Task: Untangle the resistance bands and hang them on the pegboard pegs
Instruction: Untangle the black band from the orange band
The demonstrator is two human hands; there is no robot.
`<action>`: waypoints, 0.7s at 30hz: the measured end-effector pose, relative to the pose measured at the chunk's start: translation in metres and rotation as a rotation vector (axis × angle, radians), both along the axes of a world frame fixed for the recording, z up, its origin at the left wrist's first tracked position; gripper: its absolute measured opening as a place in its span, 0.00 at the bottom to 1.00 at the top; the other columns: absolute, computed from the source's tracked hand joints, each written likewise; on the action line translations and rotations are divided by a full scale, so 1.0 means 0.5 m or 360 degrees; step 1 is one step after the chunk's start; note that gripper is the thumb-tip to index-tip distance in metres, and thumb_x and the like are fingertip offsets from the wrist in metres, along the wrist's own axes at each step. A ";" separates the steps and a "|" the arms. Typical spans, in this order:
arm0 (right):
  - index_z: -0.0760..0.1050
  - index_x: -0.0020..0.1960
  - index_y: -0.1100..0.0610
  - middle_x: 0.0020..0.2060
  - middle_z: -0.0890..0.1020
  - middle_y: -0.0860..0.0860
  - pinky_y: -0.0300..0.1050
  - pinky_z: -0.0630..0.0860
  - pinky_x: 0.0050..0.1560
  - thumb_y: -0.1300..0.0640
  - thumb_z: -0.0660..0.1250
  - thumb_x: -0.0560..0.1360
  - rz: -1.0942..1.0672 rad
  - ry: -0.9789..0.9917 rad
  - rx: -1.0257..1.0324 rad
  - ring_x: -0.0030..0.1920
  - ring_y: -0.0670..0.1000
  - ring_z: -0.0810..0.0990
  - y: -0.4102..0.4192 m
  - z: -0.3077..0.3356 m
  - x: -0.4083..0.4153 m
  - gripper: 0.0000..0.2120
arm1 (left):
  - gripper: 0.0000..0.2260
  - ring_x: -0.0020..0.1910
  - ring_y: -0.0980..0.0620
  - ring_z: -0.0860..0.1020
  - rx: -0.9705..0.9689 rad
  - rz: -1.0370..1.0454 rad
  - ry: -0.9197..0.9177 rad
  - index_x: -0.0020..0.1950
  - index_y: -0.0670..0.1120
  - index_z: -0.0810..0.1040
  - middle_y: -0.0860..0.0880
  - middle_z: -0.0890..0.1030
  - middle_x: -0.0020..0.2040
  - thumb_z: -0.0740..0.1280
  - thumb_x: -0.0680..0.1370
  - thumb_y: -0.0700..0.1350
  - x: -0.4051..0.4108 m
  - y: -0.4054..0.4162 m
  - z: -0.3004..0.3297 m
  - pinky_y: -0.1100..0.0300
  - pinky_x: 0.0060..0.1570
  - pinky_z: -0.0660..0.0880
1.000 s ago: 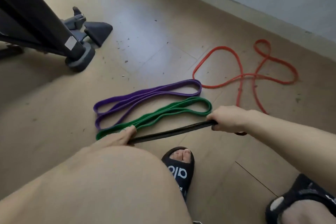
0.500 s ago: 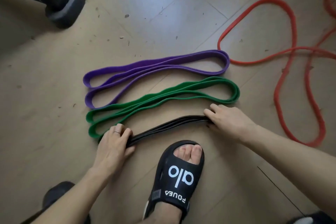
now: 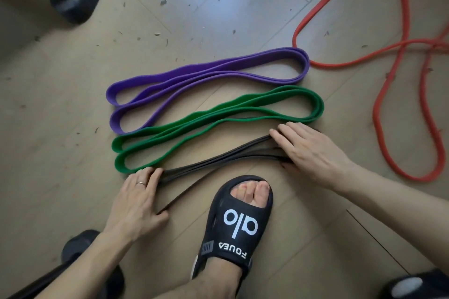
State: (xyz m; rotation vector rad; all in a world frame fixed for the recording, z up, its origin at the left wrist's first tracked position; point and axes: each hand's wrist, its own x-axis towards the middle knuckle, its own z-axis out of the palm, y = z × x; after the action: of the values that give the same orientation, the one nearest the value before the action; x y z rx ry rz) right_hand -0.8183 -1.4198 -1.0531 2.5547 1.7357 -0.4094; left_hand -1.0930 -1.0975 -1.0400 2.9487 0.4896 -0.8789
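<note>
Left hand (image 3: 137,198) and right hand (image 3: 313,150), both flat with fingers spread, press the ends of the black band (image 3: 218,164) onto the floor (image 3: 60,104), green band (image 3: 218,124) and purple band (image 3: 209,73) folded alongside, orange band (image 3: 388,80) looped at right, sandalled foot (image 3: 239,221) just below.

Speckled pale wood-plank floor (image 3: 218,2)

The black slide sandal (image 3: 233,223) carries white lettering, upside down from the head camera: a large "alo" across the strap over the foot, and smaller "FOUEA" below it, nearer the ankle.
</note>
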 end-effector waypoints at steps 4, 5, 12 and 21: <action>0.71 0.71 0.66 0.58 0.78 0.61 0.57 0.76 0.60 0.49 0.75 0.67 -0.0027 0.0016 -0.0106 0.56 0.62 0.78 -0.016 0.008 0.009 0.38 | 0.29 0.52 0.40 0.78 0.0054 -0.0091 0.0002 0.62 0.41 0.78 0.42 0.78 0.56 0.66 0.66 0.57 -0.012 0.022 -0.006 0.47 0.56 0.76; 0.71 0.71 0.67 0.57 0.78 0.61 0.57 0.76 0.59 0.50 0.74 0.68 -0.0047 0.0001 -0.0125 0.55 0.62 0.78 -0.019 0.010 0.013 0.37 | 0.23 0.47 0.40 0.78 0.0053 -0.0128 -0.0035 0.57 0.42 0.79 0.43 0.78 0.50 0.63 0.69 0.55 -0.014 0.025 -0.008 0.47 0.49 0.77; 0.75 0.59 0.63 0.45 0.78 0.58 0.55 0.76 0.44 0.58 0.73 0.73 -0.0163 -0.0076 -0.0058 0.45 0.61 0.78 -0.032 -0.007 0.025 0.17 | 0.19 0.38 0.38 0.76 0.0181 -0.0058 -0.0127 0.48 0.42 0.77 0.42 0.74 0.43 0.56 0.77 0.56 -0.017 0.029 -0.021 0.47 0.36 0.73; 0.74 0.67 0.68 0.51 0.79 0.64 0.57 0.80 0.50 0.57 0.80 0.64 -0.0260 0.0043 -0.0031 0.49 0.65 0.80 -0.031 -0.001 0.006 0.35 | 0.48 0.65 0.37 0.73 0.0124 0.0293 0.0024 0.73 0.40 0.69 0.38 0.72 0.66 0.61 0.66 0.73 -0.053 -0.004 -0.016 0.43 0.64 0.73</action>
State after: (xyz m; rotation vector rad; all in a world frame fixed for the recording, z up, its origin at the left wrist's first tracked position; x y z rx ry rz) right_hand -0.8154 -1.4352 -1.0534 2.6995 1.5275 -0.4654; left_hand -1.1197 -1.0995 -1.0480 2.9060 0.7987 -0.8809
